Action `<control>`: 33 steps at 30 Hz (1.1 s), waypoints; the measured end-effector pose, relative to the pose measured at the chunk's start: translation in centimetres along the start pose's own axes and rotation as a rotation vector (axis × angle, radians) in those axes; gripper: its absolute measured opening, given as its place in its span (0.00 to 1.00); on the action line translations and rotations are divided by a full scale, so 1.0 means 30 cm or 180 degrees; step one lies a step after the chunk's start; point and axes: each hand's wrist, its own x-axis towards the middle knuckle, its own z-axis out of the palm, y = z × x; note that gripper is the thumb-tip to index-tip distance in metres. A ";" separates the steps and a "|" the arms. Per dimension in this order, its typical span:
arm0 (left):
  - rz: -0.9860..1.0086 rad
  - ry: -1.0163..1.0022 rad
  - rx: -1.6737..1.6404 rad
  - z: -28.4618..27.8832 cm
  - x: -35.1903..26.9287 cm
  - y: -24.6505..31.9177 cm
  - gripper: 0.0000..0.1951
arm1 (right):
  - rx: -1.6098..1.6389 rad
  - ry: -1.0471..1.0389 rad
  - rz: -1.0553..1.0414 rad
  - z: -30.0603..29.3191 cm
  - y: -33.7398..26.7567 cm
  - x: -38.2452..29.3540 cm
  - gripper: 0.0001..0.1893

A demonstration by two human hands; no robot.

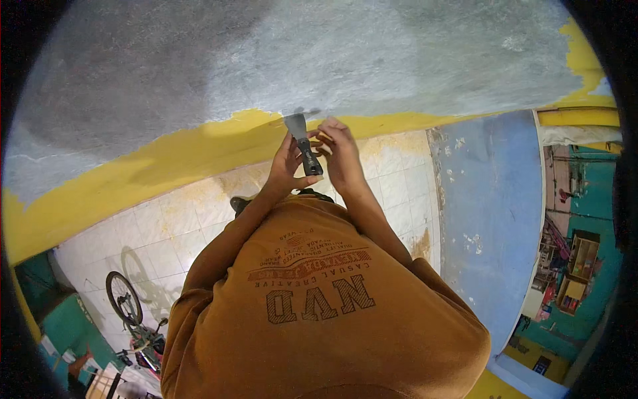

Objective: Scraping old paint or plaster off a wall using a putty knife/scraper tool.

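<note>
A putty knife (310, 157) with a black handle and a broad metal blade (296, 124) is in my left hand (284, 164). The thumb lies by the handle's end, and the blade points up towards the wall. Just right of the handle is my right hand (341, 154), slightly blurred, with bent fingers apart and nothing visible in them. Whether its fingertips touch the handle I cannot tell. In front of me, the wall (319, 65) shows a large rough grey area. Below its ragged edge runs a band of yellow paint (199, 149).
White floor tiles (169, 219) with yellowish stains lie below the wall. A bicycle (124, 299) stands at the lower left. To the right is a blue wall (488, 199) with flaked spots; past its edge, wooden shelves (578, 269) hang on a green wall (593, 194).
</note>
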 end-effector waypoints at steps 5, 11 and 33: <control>-0.0168 0.0033 0.0489 0.004 -0.009 0.024 0.57 | 0.0074 -0.0357 0.0507 -0.011 0.077 0.043 0.29; -0.0235 0.0133 0.0446 0.003 -0.017 0.043 0.58 | 0.0189 -0.0831 0.0791 0.025 0.078 0.039 0.24; -0.0331 0.0907 0.1913 0.054 -0.021 0.133 0.44 | 0.0503 -0.0837 0.1011 0.025 0.066 0.059 0.20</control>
